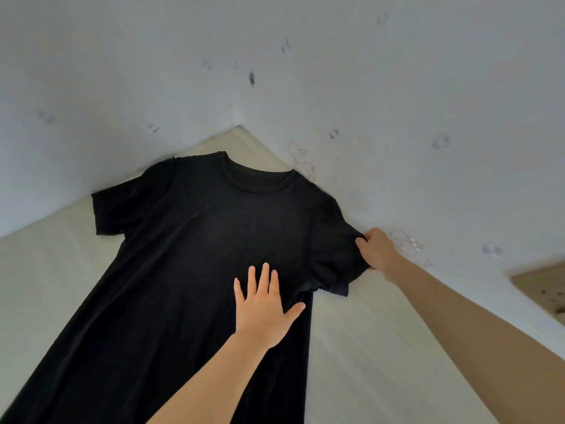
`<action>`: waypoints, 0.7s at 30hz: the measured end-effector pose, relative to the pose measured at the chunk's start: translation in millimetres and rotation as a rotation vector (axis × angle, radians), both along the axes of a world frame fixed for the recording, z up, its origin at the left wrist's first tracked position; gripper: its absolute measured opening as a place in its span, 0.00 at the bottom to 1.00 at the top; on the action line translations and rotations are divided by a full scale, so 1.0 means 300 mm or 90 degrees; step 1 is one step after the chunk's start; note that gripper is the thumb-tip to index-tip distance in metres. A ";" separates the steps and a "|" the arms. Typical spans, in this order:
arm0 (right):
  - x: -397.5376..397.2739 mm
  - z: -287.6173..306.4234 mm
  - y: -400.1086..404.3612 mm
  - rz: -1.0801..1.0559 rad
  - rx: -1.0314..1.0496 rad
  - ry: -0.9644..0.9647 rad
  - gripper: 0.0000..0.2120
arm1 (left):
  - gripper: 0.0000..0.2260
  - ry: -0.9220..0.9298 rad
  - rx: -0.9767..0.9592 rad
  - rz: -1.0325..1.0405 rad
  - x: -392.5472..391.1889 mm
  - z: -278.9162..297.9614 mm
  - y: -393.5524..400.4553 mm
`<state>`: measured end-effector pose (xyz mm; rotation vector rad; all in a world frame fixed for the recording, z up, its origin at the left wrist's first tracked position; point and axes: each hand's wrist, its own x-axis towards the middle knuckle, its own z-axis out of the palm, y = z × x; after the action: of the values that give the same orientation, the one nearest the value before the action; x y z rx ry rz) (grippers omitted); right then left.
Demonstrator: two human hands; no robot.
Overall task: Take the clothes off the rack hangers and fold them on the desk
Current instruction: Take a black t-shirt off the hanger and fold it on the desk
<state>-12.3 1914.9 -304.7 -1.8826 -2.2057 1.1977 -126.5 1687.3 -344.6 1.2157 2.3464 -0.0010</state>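
Note:
A long black T-shirt (pixel 195 255) lies spread flat on the pale desk (pixel 360 347), its collar pointing toward the far corner where two walls meet. My left hand (pixel 263 307) rests flat on the shirt's body near its right side seam, fingers apart, holding nothing. My right hand (pixel 377 249) pinches the hem of the shirt's right sleeve, close to the wall. The left sleeve lies flat near the left wall. The shirt's lower end runs out of view at the bottom.
Two white walls (pixel 397 87) with dark scuffs and marks close in the desk's far corner. A brown wooden piece (pixel 541 286) shows at the right edge. Bare desk surface lies to the right and left of the shirt.

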 end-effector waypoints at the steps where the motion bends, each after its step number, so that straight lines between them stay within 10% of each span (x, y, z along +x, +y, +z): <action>1: 0.006 0.014 -0.002 -0.026 -0.017 0.028 0.05 | 0.43 -0.001 -0.010 0.021 0.033 0.007 0.009; 12: -0.248 0.242 -0.095 0.009 0.035 0.158 0.09 | 0.45 -0.061 0.200 0.170 0.159 0.052 0.114; 17: -0.502 0.261 -0.274 0.125 -0.083 0.235 0.08 | 0.44 -0.458 0.458 0.473 0.025 0.099 0.090; 21: -0.601 0.211 -0.368 0.244 -0.280 0.235 0.10 | 0.16 -0.734 0.533 0.776 -0.120 0.074 0.047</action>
<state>-192.5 1804.6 -241.4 -1.1985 -2.2791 2.0418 -162.5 1701.6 -322.5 -0.2473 1.5602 1.6605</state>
